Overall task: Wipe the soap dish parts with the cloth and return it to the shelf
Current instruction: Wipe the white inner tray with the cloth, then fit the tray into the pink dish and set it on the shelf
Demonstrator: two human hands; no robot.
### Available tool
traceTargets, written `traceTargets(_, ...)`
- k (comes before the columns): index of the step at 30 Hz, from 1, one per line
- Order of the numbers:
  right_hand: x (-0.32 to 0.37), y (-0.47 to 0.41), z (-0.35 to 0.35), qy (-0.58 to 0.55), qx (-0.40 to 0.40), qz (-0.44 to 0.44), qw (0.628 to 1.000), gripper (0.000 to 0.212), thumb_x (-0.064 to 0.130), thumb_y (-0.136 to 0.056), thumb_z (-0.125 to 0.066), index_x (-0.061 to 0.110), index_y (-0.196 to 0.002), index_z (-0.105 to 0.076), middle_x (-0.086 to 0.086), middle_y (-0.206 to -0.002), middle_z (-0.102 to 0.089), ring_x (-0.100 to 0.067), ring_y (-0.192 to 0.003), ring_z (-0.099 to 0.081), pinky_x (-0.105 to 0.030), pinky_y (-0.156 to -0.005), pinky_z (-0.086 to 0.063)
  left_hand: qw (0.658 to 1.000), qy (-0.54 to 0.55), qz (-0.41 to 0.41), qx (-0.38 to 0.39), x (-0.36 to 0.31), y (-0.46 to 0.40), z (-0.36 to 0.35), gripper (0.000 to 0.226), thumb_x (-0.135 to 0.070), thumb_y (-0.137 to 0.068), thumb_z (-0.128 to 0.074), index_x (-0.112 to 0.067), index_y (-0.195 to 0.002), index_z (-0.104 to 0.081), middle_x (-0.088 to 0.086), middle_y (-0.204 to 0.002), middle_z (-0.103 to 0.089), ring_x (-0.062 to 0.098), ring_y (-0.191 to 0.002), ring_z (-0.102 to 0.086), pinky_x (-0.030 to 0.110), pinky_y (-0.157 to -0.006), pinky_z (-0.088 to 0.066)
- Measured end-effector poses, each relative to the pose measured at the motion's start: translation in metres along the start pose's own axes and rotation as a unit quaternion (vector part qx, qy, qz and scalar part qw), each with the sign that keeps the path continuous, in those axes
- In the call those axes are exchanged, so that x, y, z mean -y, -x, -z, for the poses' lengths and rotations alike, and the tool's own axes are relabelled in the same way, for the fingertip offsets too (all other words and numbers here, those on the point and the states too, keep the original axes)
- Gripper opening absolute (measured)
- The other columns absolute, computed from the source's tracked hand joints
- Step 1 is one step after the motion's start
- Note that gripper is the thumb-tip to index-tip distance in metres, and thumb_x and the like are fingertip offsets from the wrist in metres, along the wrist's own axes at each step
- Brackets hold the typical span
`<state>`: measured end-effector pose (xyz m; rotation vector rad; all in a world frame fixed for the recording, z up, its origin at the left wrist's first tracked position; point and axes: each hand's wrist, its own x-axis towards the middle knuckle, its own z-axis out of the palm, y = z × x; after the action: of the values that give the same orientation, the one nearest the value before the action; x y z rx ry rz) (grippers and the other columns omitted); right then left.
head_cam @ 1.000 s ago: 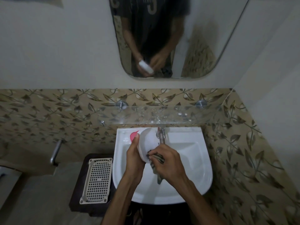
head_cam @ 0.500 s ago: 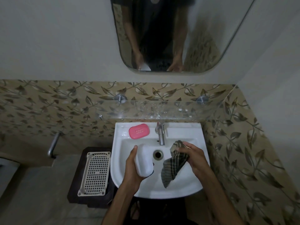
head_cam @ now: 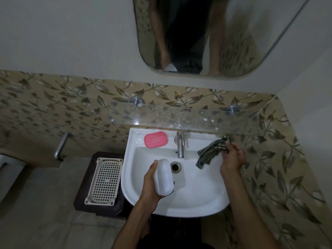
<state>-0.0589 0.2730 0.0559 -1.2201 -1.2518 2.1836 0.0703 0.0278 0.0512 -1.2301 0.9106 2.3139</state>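
My left hand [head_cam: 150,184] grips a white soap dish part [head_cam: 163,177] over the left half of the white sink [head_cam: 194,198]. Its rounded outer side faces up. A pink perforated soap dish part [head_cam: 156,139] lies on the sink's back-left ledge. My right hand [head_cam: 232,159] holds a dark checked cloth [head_cam: 210,151] at the sink's back-right corner, the cloth draping onto the rim. The glass shelf [head_cam: 179,116] runs across the wall just above the sink.
A chrome tap [head_cam: 180,146] stands at the back centre, above the drain [head_cam: 175,166]. A beige slotted tray [head_cam: 105,180] lies on a dark stool left of the sink. A mirror [head_cam: 206,33] hangs above. The patterned wall closes in on the right.
My right hand took the cloth off the white part and carried it right to the sink's back-right corner. My left hand lowered the white part, uncovering the pink piece on the ledge.
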Motion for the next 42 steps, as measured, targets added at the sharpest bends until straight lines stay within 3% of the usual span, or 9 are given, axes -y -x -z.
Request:
traceTargets(5, -0.030, -0.010, -0.025, 0.166, 0.080, 0.036, 0.982, 0.034, -0.016, -0.095, -0.062, -0.003, -0.125, -0.068, -0.020, -0.132, -0.068, -0.026, -0.117, -0.062, -0.037, -0.098, -0.056, 0.999, 0.046, 0.007, 0.022, -0.002, -0.002, 0.004, 0.078, -0.059, -0.074, -0.079, -0.008, -0.133, -0.069, 0.029, -0.119, -0.071, 0.045, -0.104, -0.066, 0.052, -0.088, -0.054)
traceTargets(10, -0.047, -0.024, -0.025, 0.548, 0.284, 0.085, 0.782, 0.055, -0.006, -0.097, -0.065, 0.003, -0.150, -0.054, -0.019, -0.154, -0.054, -0.038, -0.141, -0.052, -0.038, -0.118, -0.041, 0.989, 0.127, 0.008, 0.070, -0.012, 0.000, 0.012, 0.076, -0.049, -0.066, -0.089, -0.005, -0.127, -0.073, 0.037, -0.135, -0.062, 0.050, -0.112, -0.067, 0.064, -0.103, -0.046)
traceTargets(12, -0.045, -0.021, -0.025, 0.553, 0.273, 0.142, 0.774, 0.056, -0.005, -0.095, -0.067, 0.004, -0.150, -0.055, -0.020, -0.151, -0.057, -0.038, -0.140, -0.053, -0.042, -0.119, -0.041, 0.985, 0.152, 0.005, 0.075, -0.015, -0.001, 0.014, 0.082, -0.049, -0.064, -0.092, -0.005, -0.130, -0.070, 0.036, -0.136, -0.062, 0.051, -0.113, -0.067, 0.067, -0.105, -0.043)
traceTargets(16, -0.063, 0.013, -0.005, 0.486, 0.149, 0.355, 0.785, 0.038, -0.008, -0.087, -0.070, -0.001, -0.124, -0.073, -0.020, -0.123, -0.073, -0.040, -0.115, -0.069, -0.048, -0.101, -0.056, 0.980, 0.182, -0.002, 0.078, -0.022, -0.008, 0.021, 0.086, -0.053, -0.064, -0.092, -0.003, -0.130, -0.071, 0.036, -0.135, -0.062, 0.051, -0.116, -0.065, 0.070, -0.110, -0.038)
traceTargets(19, -0.092, 0.058, -0.002, 0.466, 0.262, 0.394, 0.747, 0.027, -0.005, -0.085, -0.074, 0.011, -0.106, -0.077, -0.006, -0.103, -0.077, -0.028, -0.088, -0.074, -0.040, -0.076, -0.062, 0.978, 0.192, -0.013, 0.081, -0.024, -0.011, 0.026, 0.079, -0.054, -0.065, -0.090, 0.000, -0.121, -0.076, 0.036, -0.132, -0.064, 0.051, -0.116, -0.065, 0.071, -0.110, -0.037)
traceTargets(22, -0.124, 0.090, -0.040, 0.515, 0.419, 0.389, 0.639, 0.036, -0.002, -0.086, -0.070, 0.009, -0.120, -0.076, -0.008, -0.119, -0.076, -0.027, -0.106, -0.072, -0.041, -0.088, -0.062, 0.976, 0.203, -0.027, 0.079, -0.027, -0.008, 0.032, 0.073, -0.052, -0.073, -0.084, -0.003, -0.126, -0.073, 0.031, -0.131, -0.066, 0.049, -0.117, -0.065, 0.069, -0.111, -0.038)
traceTargets(26, -0.150, 0.095, -0.114, 0.684, 0.464, 0.379, 0.416, 0.083, 0.005, -0.087, -0.075, 0.010, -0.160, -0.036, -0.014, -0.167, -0.036, -0.031, -0.154, -0.035, -0.039, -0.125, -0.034, 0.973, 0.219, -0.053, 0.044, -0.033, 0.000, 0.047, 0.045, -0.047, -0.085, -0.071, -0.008, -0.103, -0.082, 0.025, -0.112, -0.074, 0.046, -0.100, -0.072, 0.066, -0.103, -0.043)
traceTargets(31, -0.159, 0.084, -0.155, 0.763, 0.458, 0.412, 0.197, 0.092, 0.016, -0.088, -0.081, 0.009, -0.161, -0.026, -0.015, -0.163, -0.036, -0.030, -0.151, -0.038, -0.042, -0.123, -0.032, 0.976, 0.211, -0.054, 0.004, -0.042, 0.008, 0.070, 0.047, -0.050, -0.090, -0.065, -0.008, -0.096, -0.084, 0.028, -0.107, -0.072, 0.046, -0.101, -0.068, 0.062, -0.106, -0.043)
traceTargets(42, -0.154, 0.071, -0.174, 0.779, 0.455, 0.398, 0.163, 0.079, 0.015, -0.091, -0.076, 0.011, -0.157, -0.032, -0.013, -0.156, -0.045, -0.030, -0.145, -0.046, -0.038, -0.119, -0.038, 0.977, 0.196, -0.073, -0.043, -0.051, 0.012, 0.089, 0.052, -0.050, -0.092, -0.066, -0.002, -0.097, -0.082, 0.029, -0.096, -0.068, 0.043, -0.088, -0.065, 0.049, -0.083, -0.056)
